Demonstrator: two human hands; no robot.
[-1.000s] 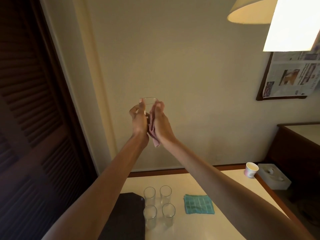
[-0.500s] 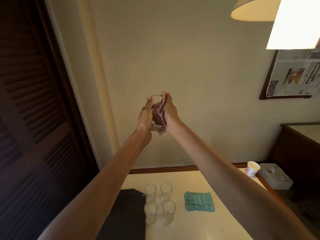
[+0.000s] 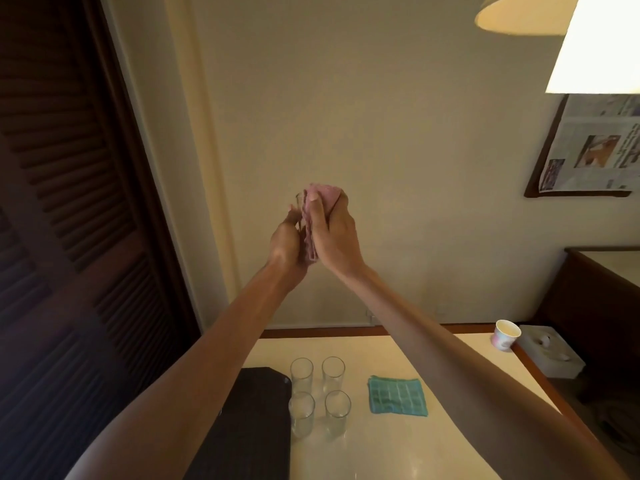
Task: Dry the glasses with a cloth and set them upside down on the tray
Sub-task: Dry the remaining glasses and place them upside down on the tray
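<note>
Held aloft against the wall, well above the counter (image 3: 398, 455): one glass (image 3: 300, 216), almost wholly hidden between our two hands. The left hand (image 3: 285, 242) is curled around the glass from the left side; only a sliver of clear rim shows above the thumb. The right hand (image 3: 334, 233) is closed on the pink cloth (image 3: 322, 195), pressing it against the glass.

Change since half a second ago — the cloth has ridden up and now bunches over the top of the glass, where before the rim stood bare above the fingers. We read this as the wipe passing from the side wall to the mouth (whether the cloth is pushed inside, we cannot tell).

Below on the counter: four glasses (image 3: 318, 396) upright in a two-by-two cluster, just beside the dark tray (image 3: 249, 427), which shows nothing on it in the part visible. A teal cloth (image 3: 396, 396) lies near them to the right.

Judgement: first glass not yet finished — inverting and placing it on the tray remains, then four more.
</note>
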